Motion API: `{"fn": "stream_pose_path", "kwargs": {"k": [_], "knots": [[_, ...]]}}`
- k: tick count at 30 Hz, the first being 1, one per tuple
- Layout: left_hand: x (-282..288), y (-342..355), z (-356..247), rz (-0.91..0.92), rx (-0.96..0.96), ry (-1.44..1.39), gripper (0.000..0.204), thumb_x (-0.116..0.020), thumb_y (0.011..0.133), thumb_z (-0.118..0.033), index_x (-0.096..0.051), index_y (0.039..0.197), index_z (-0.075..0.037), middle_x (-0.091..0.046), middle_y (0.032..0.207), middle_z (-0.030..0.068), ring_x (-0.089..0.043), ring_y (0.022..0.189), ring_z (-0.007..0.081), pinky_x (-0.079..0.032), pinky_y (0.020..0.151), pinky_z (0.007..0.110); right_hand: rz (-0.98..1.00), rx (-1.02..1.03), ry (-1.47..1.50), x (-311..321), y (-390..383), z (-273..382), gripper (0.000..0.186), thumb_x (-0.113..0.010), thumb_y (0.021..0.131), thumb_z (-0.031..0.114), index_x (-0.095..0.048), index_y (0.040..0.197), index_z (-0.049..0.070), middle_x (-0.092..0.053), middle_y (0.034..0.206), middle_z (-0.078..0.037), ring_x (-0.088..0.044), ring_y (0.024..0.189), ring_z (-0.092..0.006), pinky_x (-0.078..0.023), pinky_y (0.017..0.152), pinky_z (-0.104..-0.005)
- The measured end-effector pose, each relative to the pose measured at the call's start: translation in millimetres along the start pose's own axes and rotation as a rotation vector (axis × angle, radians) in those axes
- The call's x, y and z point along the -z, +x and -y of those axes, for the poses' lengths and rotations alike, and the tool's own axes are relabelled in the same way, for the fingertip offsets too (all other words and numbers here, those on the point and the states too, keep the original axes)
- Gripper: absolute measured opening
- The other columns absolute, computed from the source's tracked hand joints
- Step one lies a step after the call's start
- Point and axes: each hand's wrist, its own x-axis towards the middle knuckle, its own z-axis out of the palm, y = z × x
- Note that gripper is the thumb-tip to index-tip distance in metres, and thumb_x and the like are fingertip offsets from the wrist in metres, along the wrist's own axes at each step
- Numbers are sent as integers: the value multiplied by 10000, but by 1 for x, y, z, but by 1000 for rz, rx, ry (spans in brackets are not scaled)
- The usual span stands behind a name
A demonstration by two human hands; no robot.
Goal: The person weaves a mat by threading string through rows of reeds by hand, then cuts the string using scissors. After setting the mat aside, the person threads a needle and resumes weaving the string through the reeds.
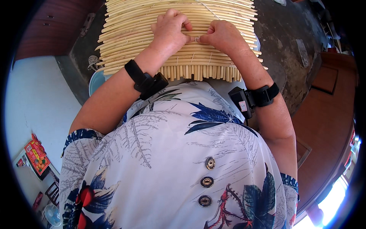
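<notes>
A mat of pale, peeled sticks [126,47] lies in front of me, its rods running crosswise and bound with thin white string. My left hand [169,30] rests over the middle of the mat. Its fingers are bent, and its thumb meets a short piece of white string [197,39]. Close beside it, my right hand [225,36] pinches at the same string between thumb and forefinger. The fingertips of both hands nearly touch, and the string is partly hidden by them. A longer white cord [207,9] runs loosely across the far part of the mat.
At the near edge, upright stick ends [202,71] stand in a row under the mat. A light blue basin [97,82] shows beneath its left side. Brown wooden furniture [324,110] is on the right, a dark red cabinet [49,28] at far left. I wear black wrist straps with devices.
</notes>
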Motion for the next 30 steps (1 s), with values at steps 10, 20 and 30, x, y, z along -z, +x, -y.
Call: {"fn": "stream_pose_path", "kwargs": {"k": [10,20,30], "knots": [[-1,1,1,23,-12,-16,284,-811,594,-234,-644,816,-171,-505,1135,11,-416,1101,271,-306,910,452,-8,17,-42,-2,1,-2,337,-752,628,336,-599,698,44,-613,656,-114,-592,649,-239,-468,615,-343],[-3,0,2,-2,-10,-29,327,-806,582,-218,-622,844,-156,-521,1089,25,-455,1077,279,-329,924,429,62,-3,-55,5,0,1,414,-714,652,385,-668,808,4,-657,846,-189,-633,852,-315,-497,774,-381],[-3,2,7,42,3,-66,291,-784,594,-210,-639,845,-180,-501,1135,15,-414,1121,267,-299,940,445,-16,55,-30,-1,2,-5,397,-764,622,390,-588,666,37,-601,631,-100,-575,607,-226,-458,592,-340]]}}
